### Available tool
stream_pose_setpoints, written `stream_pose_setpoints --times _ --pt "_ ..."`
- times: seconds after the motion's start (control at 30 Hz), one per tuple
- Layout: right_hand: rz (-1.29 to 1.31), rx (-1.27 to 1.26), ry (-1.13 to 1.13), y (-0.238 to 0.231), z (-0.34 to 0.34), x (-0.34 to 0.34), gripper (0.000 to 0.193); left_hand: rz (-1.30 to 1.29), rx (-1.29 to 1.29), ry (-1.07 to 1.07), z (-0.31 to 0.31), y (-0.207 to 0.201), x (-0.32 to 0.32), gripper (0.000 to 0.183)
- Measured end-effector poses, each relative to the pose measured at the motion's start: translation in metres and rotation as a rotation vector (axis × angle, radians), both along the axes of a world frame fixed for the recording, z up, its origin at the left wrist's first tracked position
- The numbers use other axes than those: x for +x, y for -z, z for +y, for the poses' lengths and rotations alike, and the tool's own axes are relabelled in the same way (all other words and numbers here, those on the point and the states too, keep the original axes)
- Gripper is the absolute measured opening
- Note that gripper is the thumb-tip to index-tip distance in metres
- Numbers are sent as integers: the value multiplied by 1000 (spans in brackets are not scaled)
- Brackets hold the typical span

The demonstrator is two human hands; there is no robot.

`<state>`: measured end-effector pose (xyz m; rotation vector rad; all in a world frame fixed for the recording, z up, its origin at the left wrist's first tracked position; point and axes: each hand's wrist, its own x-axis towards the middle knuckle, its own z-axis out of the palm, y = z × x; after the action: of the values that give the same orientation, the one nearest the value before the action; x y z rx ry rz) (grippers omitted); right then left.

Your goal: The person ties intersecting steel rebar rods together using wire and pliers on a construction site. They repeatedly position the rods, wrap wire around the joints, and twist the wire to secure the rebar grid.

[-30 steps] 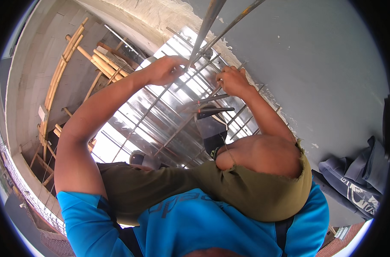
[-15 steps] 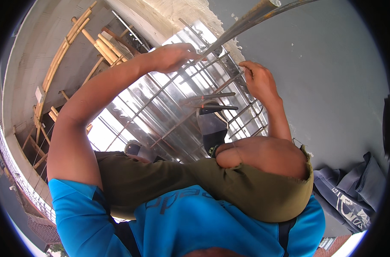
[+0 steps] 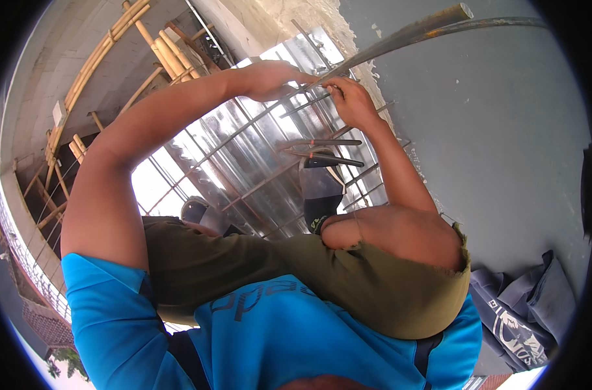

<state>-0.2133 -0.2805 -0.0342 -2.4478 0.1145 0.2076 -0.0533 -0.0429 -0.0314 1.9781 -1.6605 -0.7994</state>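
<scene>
My left hand [image 3: 274,80] reaches over from the left, its fingers closed at a steel reinforcing bar [image 3: 387,49] where it meets the bar grid. Close beside its fingertips is my right hand [image 3: 353,104], fingers curled in a pinch at the same crossing. Whatever lies between those right fingers is too small to make out. Below the hands, a pair of pincers [image 3: 338,159] with dark handles and orange marks lies by my shoe [image 3: 321,185]. The grid of thin bars [image 3: 254,188] spreads under my feet.
Shiny corrugated metal sheet [image 3: 244,156] lies beneath the bars. A grey wall [image 3: 491,130] with a rough plaster edge stands to the right. Bamboo poles [image 3: 94,65] frame a lower opening at left. Dark folded clothing [image 3: 517,312] lies at the lower right.
My right hand has moved left and up from the grid's right edge to the bar crossing beside my left hand. The left hand stays at the crossing.
</scene>
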Motion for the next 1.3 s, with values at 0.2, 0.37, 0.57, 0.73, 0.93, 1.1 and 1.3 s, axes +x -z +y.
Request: stream_pose_setpoints --times 0.2,0.37,0.57,0.73,0.93,1.1,1.3 --pt "57 -1 9 13 8 2 22 109 3 -187 6 35 -12 38" --pt "-45 38 83 22 24 -12 23 -42 -93 -188 6 58 -10 20" --pt "-84 36 209 16 49 -32 26 -134 -11 -206 0 52 -18 17" --pt "-160 63 221 19 58 -41 27 -120 -20 -208 1 58 -16 14" --pt "-21 149 293 10 55 -39 28 -133 -100 -234 5 73 -14 13" --pt "14 200 362 13 58 -43 29 -33 9 -252 -7 71 -10 15" --pt "13 161 305 10 51 -40 29 25 60 -289 -10 71 -7 18"
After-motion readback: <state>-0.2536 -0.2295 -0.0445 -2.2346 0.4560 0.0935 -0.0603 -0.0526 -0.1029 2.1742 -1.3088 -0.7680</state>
